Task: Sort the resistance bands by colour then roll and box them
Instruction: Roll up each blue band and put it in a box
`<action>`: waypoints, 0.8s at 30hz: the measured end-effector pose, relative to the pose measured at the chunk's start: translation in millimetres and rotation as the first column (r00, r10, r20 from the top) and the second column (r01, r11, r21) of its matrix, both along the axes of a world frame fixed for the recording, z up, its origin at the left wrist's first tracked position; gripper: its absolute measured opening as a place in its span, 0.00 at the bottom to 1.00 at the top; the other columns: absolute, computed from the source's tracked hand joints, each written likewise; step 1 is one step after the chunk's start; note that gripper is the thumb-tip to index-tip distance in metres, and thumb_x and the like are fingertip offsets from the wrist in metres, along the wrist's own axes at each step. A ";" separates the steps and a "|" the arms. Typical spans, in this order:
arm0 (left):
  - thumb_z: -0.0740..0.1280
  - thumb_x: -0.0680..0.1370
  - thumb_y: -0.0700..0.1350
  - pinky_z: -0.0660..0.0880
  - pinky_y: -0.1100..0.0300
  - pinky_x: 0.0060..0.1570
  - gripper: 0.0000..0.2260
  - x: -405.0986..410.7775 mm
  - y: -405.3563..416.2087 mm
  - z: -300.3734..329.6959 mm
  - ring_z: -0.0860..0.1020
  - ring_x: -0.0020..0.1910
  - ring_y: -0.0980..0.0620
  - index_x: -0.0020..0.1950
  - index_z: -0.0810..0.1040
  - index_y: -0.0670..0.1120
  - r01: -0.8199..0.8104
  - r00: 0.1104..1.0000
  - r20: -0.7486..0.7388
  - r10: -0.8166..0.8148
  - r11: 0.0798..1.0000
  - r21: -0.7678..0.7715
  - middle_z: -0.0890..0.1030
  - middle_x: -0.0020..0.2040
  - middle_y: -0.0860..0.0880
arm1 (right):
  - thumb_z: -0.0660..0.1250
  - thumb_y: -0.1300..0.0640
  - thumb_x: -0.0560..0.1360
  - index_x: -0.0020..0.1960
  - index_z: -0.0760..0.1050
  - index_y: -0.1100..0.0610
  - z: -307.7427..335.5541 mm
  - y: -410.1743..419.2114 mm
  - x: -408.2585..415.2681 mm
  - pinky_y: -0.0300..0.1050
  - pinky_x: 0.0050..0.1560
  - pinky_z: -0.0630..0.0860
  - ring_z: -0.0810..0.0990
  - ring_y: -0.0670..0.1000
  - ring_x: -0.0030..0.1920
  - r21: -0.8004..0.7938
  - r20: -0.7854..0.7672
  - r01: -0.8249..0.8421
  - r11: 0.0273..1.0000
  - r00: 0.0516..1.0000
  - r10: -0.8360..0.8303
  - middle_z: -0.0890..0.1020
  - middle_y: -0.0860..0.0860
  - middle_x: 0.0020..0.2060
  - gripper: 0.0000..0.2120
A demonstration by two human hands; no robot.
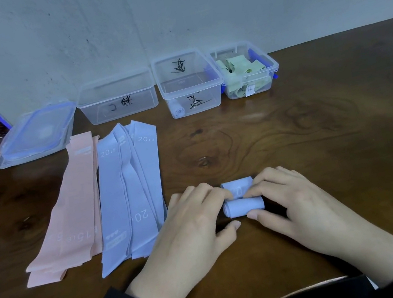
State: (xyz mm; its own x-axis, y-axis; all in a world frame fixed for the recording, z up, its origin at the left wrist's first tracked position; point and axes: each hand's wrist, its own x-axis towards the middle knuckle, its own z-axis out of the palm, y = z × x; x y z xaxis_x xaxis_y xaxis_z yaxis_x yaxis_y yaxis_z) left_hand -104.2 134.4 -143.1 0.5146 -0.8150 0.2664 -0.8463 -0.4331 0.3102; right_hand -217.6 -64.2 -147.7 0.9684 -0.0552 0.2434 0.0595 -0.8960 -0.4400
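The big wooden table (291,133) is looking dark and glossy with swirly grain, and everything's sitting on it. Progress-wise I'd say we're sitting somewhere around the middle: sorting looks done, rolling is underway.

Still waiting flat on the left are the blue pile (129,191), thin stretchy strips printed "20 LB", and just beside it the pink pile (70,209) marked 15 LB. Neither is rolled yet, so that's the bulk of what's left.

Along the wall, three clear plastic tubs with scribbled marker labels are lined up. The green box (244,70) is holding loosely rolled pale green bands, so that colour seems finished. The middle box (188,82) is showing one blue roll down in its front corner. The left box (116,97) is looking empty. The lids (37,134) are stacked off to the far left.

Up front, the left hand (192,225) and right hand (295,202) are pinching the blue band (242,197) between curled fingers and thumbs, rolling it into a soft little cylinder with a short tail still sticking out behind.
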 end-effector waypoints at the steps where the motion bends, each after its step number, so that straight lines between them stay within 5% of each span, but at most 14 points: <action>1: 0.58 0.78 0.60 0.70 0.60 0.50 0.15 0.2 -0.1 0.0 0.69 0.49 0.59 0.59 0.76 0.56 0.007 1.000 0.006 -0.007 1.000 0.003 0.73 0.51 0.60 | 0.60 0.38 0.79 0.60 0.79 0.45 0.0 0.4 0.2 0.49 0.56 0.74 0.75 0.45 0.53 -0.006 -0.001 -0.003 1.000 1.000 0.003 0.73 0.36 0.53 0.17; 18: 0.57 0.80 0.55 0.71 0.57 0.48 0.15 -0.3 -4.3 -1.0 0.71 0.47 0.57 0.60 0.79 0.53 -0.037 0.994 0.099 0.037 0.999 -0.004 0.73 0.48 0.58 | 0.61 0.43 0.80 0.62 0.77 0.45 0.1 0.8 0.4 0.43 0.53 0.76 0.75 0.45 0.54 0.006 0.057 0.035 0.999 0.998 -0.035 0.73 0.37 0.55 0.14; 24: 0.69 0.78 0.49 0.72 0.57 0.48 0.12 -6.0 -9.7 3.2 0.72 0.49 0.56 0.61 0.77 0.53 -0.023 0.989 0.144 0.027 0.999 -0.028 0.73 0.52 0.55 | 0.62 0.44 0.80 0.61 0.81 0.47 1.5 -0.9 4.5 0.43 0.50 0.77 0.74 0.44 0.52 0.034 0.072 0.057 0.998 0.996 -0.059 0.73 0.38 0.51 0.15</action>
